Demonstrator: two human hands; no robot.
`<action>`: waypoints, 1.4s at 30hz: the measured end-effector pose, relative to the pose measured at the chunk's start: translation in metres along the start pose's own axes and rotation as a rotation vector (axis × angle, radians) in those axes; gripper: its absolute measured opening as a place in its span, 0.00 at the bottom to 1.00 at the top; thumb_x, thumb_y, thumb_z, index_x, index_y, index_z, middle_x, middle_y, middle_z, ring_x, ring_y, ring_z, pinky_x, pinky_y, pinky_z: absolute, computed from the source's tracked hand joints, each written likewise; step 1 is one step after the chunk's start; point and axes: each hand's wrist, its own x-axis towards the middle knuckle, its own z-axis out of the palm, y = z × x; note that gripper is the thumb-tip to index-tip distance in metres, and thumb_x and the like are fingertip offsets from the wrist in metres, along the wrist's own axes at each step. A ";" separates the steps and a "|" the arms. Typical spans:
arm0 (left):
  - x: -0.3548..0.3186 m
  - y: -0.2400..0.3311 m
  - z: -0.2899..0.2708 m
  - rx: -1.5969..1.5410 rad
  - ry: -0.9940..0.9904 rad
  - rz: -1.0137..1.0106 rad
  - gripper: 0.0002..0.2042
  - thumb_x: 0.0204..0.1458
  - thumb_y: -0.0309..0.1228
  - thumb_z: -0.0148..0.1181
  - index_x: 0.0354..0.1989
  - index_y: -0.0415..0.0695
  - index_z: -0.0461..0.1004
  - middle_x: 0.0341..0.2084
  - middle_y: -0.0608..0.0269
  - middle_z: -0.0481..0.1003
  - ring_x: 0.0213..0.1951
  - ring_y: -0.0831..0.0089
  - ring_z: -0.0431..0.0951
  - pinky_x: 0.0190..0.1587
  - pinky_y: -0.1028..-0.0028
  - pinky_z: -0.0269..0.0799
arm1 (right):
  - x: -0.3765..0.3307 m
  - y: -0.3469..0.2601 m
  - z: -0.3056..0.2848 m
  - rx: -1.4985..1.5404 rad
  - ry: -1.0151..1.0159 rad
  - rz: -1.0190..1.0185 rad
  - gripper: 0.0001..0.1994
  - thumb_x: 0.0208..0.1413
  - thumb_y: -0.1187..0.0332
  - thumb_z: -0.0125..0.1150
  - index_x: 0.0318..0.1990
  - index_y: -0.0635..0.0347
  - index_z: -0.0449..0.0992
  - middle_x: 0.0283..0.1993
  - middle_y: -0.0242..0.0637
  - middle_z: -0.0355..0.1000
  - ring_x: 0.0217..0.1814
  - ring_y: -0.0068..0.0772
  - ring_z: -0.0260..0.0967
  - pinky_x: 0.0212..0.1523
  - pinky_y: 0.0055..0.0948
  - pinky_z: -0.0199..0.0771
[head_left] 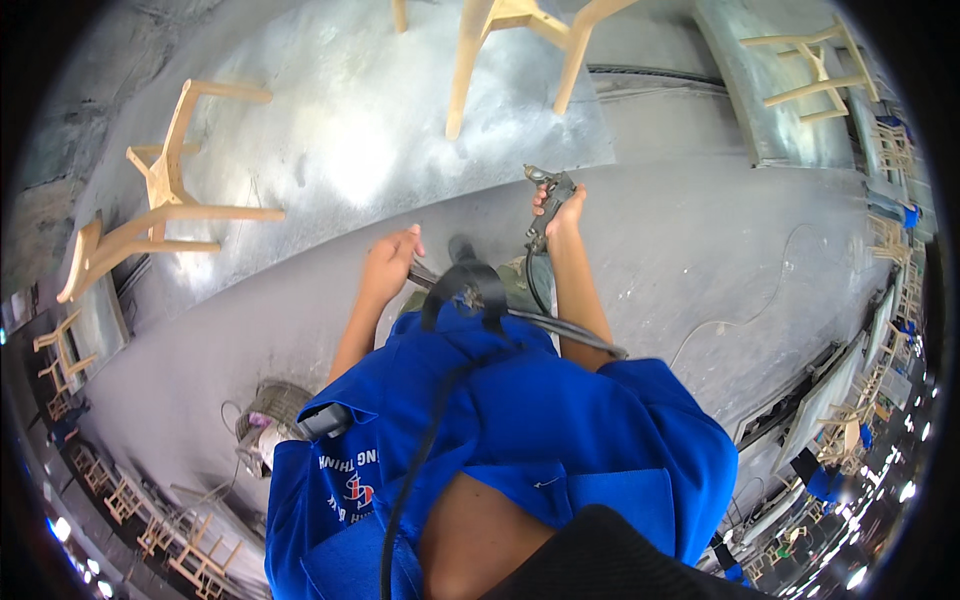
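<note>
My right hand (565,208) is wrapped round the grip of a metal spray gun (548,185), its nozzle pointing up and to the left. A dark hose (532,275) drops from the gun's handle toward my waist. My left hand (388,265) is out in front of me with curled fingers, closed on a grey hose (425,276); part of the grip is hidden. A grey length of hose also crosses my waist beneath the right forearm. Neither hand touches the pale wooden chair frames: one (165,190) at far left, another (510,18) ahead.
A shiny metal sheet (330,130) spreads ahead under the chair frames. At far right a third frame (820,70) rests by another metal panel (760,120). A mesh basket (275,405) stands to my left. A thin line (740,322) trails over the grey floor. More chairs line both edges.
</note>
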 end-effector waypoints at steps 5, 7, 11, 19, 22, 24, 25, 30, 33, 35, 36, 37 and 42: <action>0.017 0.051 0.039 -0.051 -0.244 0.197 0.26 0.66 0.53 0.48 0.27 0.43 0.77 0.15 0.69 0.64 0.22 0.77 0.65 0.28 0.72 0.61 | -0.114 -0.055 0.058 0.011 -0.284 -0.190 0.39 0.63 0.32 0.23 0.40 0.61 0.71 0.24 0.36 0.64 0.24 0.32 0.61 0.18 0.27 0.51; 0.023 0.075 0.054 -0.035 -0.338 0.249 0.26 0.66 0.53 0.49 0.27 0.43 0.77 0.16 0.70 0.64 0.22 0.78 0.64 0.28 0.73 0.60 | -0.163 -0.074 0.076 0.002 -0.392 -0.295 0.39 0.64 0.33 0.23 0.41 0.61 0.72 0.25 0.36 0.65 0.25 0.31 0.61 0.17 0.27 0.51; 0.022 0.112 0.070 -0.055 -0.500 0.367 0.26 0.66 0.54 0.48 0.28 0.43 0.78 0.15 0.70 0.64 0.22 0.77 0.64 0.28 0.73 0.61 | -0.257 -0.095 0.102 -0.095 -0.345 -0.570 0.40 0.63 0.32 0.27 0.48 0.64 0.71 0.25 0.36 0.63 0.25 0.30 0.59 0.15 0.24 0.52; 0.007 0.159 0.070 -0.151 -0.544 0.512 0.26 0.67 0.53 0.47 0.29 0.44 0.77 0.17 0.70 0.65 0.23 0.79 0.64 0.28 0.73 0.60 | -0.360 -0.137 0.205 -0.835 -0.489 -0.780 0.41 0.64 0.31 0.31 0.50 0.66 0.74 0.25 0.35 0.72 0.22 0.28 0.66 0.15 0.22 0.55; 0.001 0.166 0.064 -0.284 -0.488 0.527 0.26 0.67 0.52 0.47 0.29 0.43 0.78 0.15 0.70 0.63 0.22 0.79 0.64 0.28 0.73 0.59 | -0.366 -0.172 0.246 -1.080 -0.319 -0.990 0.38 0.64 0.31 0.35 0.45 0.63 0.73 0.25 0.33 0.70 0.23 0.23 0.67 0.15 0.20 0.55; -0.002 0.164 0.057 -0.339 -0.465 0.496 0.25 0.68 0.51 0.47 0.30 0.43 0.78 0.15 0.71 0.63 0.22 0.80 0.63 0.28 0.73 0.59 | -0.369 -0.203 0.252 -0.870 -0.155 -1.108 0.23 0.67 0.42 0.49 0.36 0.54 0.73 0.19 0.31 0.70 0.14 0.24 0.63 0.12 0.23 0.59; -0.004 0.161 0.053 -0.356 -0.457 0.470 0.25 0.68 0.51 0.47 0.30 0.43 0.77 0.15 0.72 0.63 0.22 0.80 0.63 0.28 0.74 0.59 | -0.365 -0.225 0.255 -0.910 0.009 -1.154 0.29 0.66 0.35 0.42 0.39 0.55 0.73 0.19 0.33 0.70 0.14 0.24 0.64 0.12 0.22 0.60; -0.001 0.135 0.049 -0.469 -0.422 0.444 0.22 0.69 0.48 0.48 0.32 0.42 0.77 0.19 0.72 0.66 0.24 0.81 0.64 0.31 0.77 0.62 | -0.354 -0.342 0.220 -0.915 -0.099 -1.120 0.31 0.66 0.34 0.40 0.41 0.55 0.73 0.20 0.30 0.69 0.16 0.21 0.65 0.13 0.20 0.58; 0.017 0.120 0.058 -0.375 -0.479 0.350 0.21 0.68 0.47 0.47 0.34 0.42 0.77 0.19 0.73 0.69 0.26 0.82 0.67 0.29 0.78 0.61 | -0.357 -0.361 0.180 -0.948 0.026 -1.216 0.33 0.66 0.33 0.37 0.42 0.56 0.74 0.23 0.30 0.70 0.20 0.19 0.65 0.15 0.20 0.55; 0.033 0.117 0.065 -0.393 -0.439 0.406 0.20 0.68 0.45 0.48 0.36 0.42 0.77 0.22 0.72 0.71 0.30 0.82 0.70 0.33 0.78 0.64 | -0.359 -0.340 0.147 -1.019 0.153 -1.332 0.33 0.65 0.32 0.36 0.45 0.54 0.74 0.25 0.30 0.72 0.22 0.18 0.66 0.15 0.20 0.53; 0.042 0.118 0.065 -0.386 -0.415 0.411 0.19 0.68 0.44 0.49 0.37 0.41 0.77 0.23 0.72 0.72 0.32 0.82 0.71 0.35 0.78 0.65 | -0.357 -0.323 0.128 -1.039 0.115 -1.357 0.36 0.63 0.29 0.36 0.46 0.54 0.74 0.25 0.31 0.73 0.24 0.19 0.67 0.15 0.20 0.54; 0.057 0.124 0.060 -0.347 -0.328 0.497 0.17 0.68 0.44 0.51 0.43 0.42 0.78 0.31 0.67 0.77 0.39 0.77 0.74 0.45 0.75 0.70 | -0.355 -0.303 0.107 -1.021 0.177 -1.250 0.39 0.62 0.27 0.34 0.49 0.54 0.74 0.26 0.31 0.73 0.26 0.20 0.69 0.15 0.21 0.54; 0.145 0.199 -0.002 -0.535 0.457 0.827 0.29 0.68 0.42 0.52 0.71 0.38 0.58 0.70 0.51 0.60 0.71 0.63 0.60 0.69 0.66 0.57 | -0.313 -0.184 -0.003 -0.836 0.138 -0.771 0.50 0.56 0.19 0.27 0.69 0.53 0.62 0.30 0.32 0.75 0.29 0.24 0.74 0.20 0.22 0.60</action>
